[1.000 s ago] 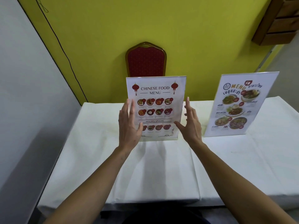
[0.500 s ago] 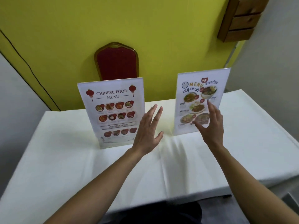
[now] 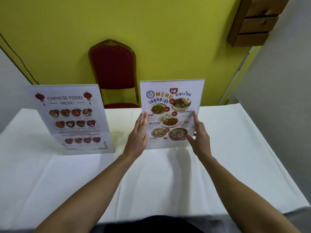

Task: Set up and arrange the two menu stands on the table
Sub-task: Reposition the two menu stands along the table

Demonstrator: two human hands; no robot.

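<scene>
Two upright acrylic menu stands are on the white-clothed table [image 3: 235, 148]. The Chinese food menu stand [image 3: 72, 118] stands alone at the left, untouched. The Thai menu stand [image 3: 170, 113] stands to the right of the middle. My left hand [image 3: 137, 137] grips its left edge with the fingers along the side. My right hand [image 3: 199, 137] holds its right edge, thumb on the front near the bottom. Both forearms reach in from the bottom of the view.
A red padded chair [image 3: 114, 71] with a gold frame stands behind the table against the yellow wall. A wooden drawer unit [image 3: 257, 21] hangs at the upper right. Grey walls close in on the left and right.
My view has swung right. Both hands left the Chinese food menu stand, moved right, and now close on the two side edges of the Thai menu stand.
</scene>
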